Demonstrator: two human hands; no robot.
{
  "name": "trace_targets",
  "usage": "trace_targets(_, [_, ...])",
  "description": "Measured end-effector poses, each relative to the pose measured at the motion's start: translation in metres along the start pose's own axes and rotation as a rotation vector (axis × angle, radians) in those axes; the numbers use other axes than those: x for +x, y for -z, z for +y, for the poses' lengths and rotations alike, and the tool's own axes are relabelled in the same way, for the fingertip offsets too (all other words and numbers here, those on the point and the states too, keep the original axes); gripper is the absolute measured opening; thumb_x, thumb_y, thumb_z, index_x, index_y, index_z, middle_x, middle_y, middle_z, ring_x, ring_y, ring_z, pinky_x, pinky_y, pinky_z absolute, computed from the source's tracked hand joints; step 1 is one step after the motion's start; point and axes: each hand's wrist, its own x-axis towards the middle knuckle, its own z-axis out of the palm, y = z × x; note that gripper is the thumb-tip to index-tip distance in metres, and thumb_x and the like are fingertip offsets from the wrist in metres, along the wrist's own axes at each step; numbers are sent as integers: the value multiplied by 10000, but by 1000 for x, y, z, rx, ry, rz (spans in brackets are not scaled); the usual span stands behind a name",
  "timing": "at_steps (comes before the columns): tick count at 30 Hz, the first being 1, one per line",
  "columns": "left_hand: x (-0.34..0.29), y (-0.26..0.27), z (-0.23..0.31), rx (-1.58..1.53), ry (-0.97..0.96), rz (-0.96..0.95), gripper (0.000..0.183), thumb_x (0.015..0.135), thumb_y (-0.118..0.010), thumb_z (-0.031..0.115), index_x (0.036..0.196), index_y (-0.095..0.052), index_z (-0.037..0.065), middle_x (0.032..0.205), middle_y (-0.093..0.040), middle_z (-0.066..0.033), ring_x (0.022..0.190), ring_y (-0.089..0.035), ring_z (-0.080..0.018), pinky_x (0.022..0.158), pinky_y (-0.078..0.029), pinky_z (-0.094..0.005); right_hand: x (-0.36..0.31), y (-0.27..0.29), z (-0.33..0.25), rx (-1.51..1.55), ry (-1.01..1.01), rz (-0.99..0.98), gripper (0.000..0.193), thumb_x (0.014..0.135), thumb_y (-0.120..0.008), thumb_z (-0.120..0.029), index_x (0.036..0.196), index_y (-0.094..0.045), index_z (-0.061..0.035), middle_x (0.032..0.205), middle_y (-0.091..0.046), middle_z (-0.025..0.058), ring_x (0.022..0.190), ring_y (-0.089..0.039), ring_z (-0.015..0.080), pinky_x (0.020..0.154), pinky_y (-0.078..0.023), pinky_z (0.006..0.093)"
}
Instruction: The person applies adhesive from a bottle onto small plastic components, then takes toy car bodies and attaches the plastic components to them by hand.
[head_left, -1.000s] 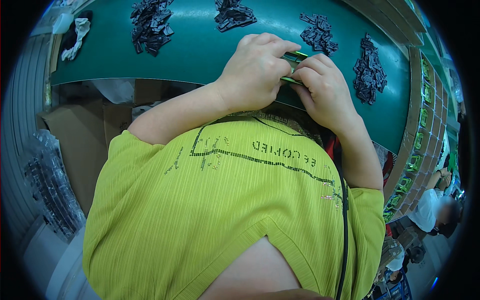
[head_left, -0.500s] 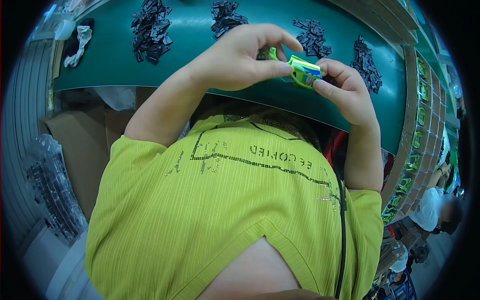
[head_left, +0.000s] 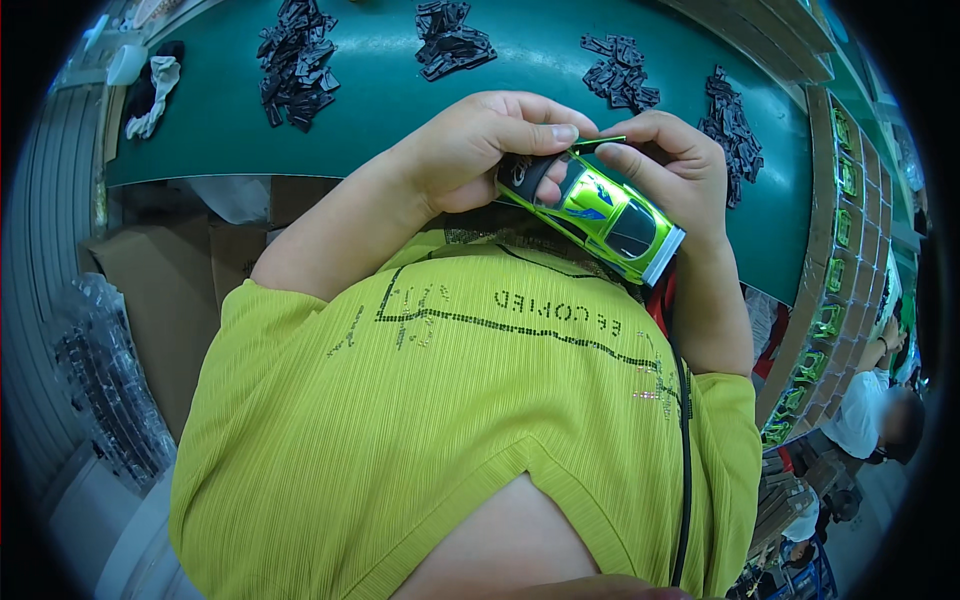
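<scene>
A bright green toy car body (head_left: 597,212) with dark windows, blue markings and a pale bar at its lower right end is held over the table's near edge. My left hand (head_left: 480,145) is closed on its black-fronted left end, with fingertips showing through an opening in the body. The thumb and fingers of my right hand (head_left: 685,170) pinch a thin black strip with a green edge (head_left: 600,144) at the car's far side. My left thumb tip is close to that strip. Whether the strip is joined to the body I cannot tell.
On the green table (head_left: 380,110) lie separate piles of black plastic parts (head_left: 297,70). Black and white gloves (head_left: 157,95) lie at its left end. To the right, a divided cardboard tray (head_left: 845,265) holds several green car bodies. Other people (head_left: 862,415) are beyond it.
The car body has turned so its top faces up and its pale end points toward my lower right. My left hand has come lower, and my right fingers now pinch the thin strip.
</scene>
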Motion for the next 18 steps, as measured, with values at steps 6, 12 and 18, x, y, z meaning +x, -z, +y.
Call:
trace_targets(6, [-7, 1, -3, -85, 22, 4, 337, 989, -566, 125, 1276, -557, -52, 791, -646, -86, 626, -638, -130, 627, -532, -233, 2, 5, 2, -103, 189, -112, 80, 838, -737, -46, 901, -714, -2, 846, -689, 72, 736, -619, 133, 665, -479, 249])
trace_targets(12, [-8, -5, -1, -78, 33, 34, 323, 988, -570, 122, 1255, -563, -60, 797, -646, -94, 627, -642, -135, 618, -529, -233, 1, 2, 8, -18, 248, -64, 73, 819, -740, -39, 856, -687, -4, 770, -628, 47, 717, -596, 126, 644, -460, 250])
trace_targets(18, [-4, -7, -11, -77, 52, 132, 301, 985, -573, 117, 1219, -579, -72, 799, -637, -83, 654, -615, -126, 667, -527, -254, 14, 3, 7, -181, 286, -235, 81, 820, -749, -59, 863, -699, -11, 740, -642, 26, 681, -600, 88, 604, -464, 233])
